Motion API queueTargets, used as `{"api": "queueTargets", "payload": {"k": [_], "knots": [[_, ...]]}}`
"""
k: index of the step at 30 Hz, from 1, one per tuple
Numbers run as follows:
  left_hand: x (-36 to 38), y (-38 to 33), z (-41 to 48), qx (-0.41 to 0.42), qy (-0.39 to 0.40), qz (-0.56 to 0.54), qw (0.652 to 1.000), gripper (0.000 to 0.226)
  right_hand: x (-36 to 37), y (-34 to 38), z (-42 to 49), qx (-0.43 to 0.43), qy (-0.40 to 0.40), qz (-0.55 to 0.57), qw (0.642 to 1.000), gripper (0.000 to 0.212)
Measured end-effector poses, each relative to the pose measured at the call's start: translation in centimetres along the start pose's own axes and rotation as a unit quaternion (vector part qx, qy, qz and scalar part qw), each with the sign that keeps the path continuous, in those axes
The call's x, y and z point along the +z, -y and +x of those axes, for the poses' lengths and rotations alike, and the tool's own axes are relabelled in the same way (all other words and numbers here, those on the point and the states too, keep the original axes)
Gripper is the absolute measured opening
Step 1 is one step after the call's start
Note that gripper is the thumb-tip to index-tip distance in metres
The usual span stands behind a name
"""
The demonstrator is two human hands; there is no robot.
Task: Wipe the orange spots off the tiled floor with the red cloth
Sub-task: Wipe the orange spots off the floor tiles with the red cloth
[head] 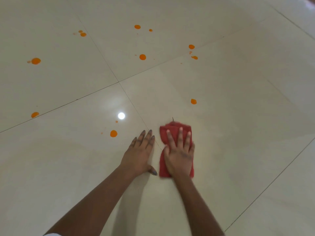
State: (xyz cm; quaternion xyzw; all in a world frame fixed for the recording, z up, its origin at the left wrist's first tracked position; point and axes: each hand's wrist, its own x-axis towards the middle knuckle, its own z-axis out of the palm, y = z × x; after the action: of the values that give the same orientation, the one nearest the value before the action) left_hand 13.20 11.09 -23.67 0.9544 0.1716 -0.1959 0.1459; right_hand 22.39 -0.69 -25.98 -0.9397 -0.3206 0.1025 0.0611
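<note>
Pressing cloth flat on glossy floor

Lying palm-down on the cloth point(176, 129), right hand point(179, 155), fingers straight and spread. Soft, red, folded to a rough oblong, edges blurred, perhaps slightly bunched under the palm. Just beside it, left hand point(139, 154), flat on bare floor point(238, 116), fingers straight, holding nothing. Pale, shiny, laid in big squares with thin dark joints. Round orange spots point(142, 57) scattered beyond both hands; nearest spot point(113, 133) just ahead of the left fingertips.
</note>
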Motion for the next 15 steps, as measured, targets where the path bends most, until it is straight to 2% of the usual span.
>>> {"api": "queueTargets", "payload": {"k": [2,5,7,9,11,13,14,15], "knots": [[0.1,0.1,-0.5,-0.003,-0.014,0.001,1.0,0.118,-1.1,-3.4,3.7,0.005,-0.004,-0.043,0.999,0.062],[0.6,0.7,-1.4,-0.001,-0.025,0.002,1.0,0.109,-1.7,-8.5,3.1,0.161,-0.017,0.012,0.987,0.059],[0.7,1.0,-1.5,-0.007,-0.013,0.018,1.0,0.105,-0.7,-7.0,-0.5,0.223,-0.052,0.021,0.973,0.056],[0.6,1.2,-1.5,-0.02,0.005,0.018,1.0,0.104,0.6,-2.4,-3.6,0.168,-0.035,0.025,0.985,0.059],[0.4,1.0,-1.3,-0.013,0.021,0.02,0.999,0.104,0.7,0.9,-3.7,0.077,-0.014,0.015,0.997,0.06],[0.1,0.7,-1.2,-0.005,0.024,0.016,1.0,0.104,-0.6,0.2,-0.7,-0.005,0.02,-0.005,1.0,0.062],[-0.1,0.6,-1.0,-0.004,0.02,0.016,1.0,0.104,-1.4,-1.5,0.9,0.0,0.026,-0.015,1.0,0.064],[-0.3,0.6,-0.8,-0.004,0.017,0.02,1.0,0.104,-1.7,-3.8,1.8,0.04,0.006,-0.021,0.999,0.067]]}}
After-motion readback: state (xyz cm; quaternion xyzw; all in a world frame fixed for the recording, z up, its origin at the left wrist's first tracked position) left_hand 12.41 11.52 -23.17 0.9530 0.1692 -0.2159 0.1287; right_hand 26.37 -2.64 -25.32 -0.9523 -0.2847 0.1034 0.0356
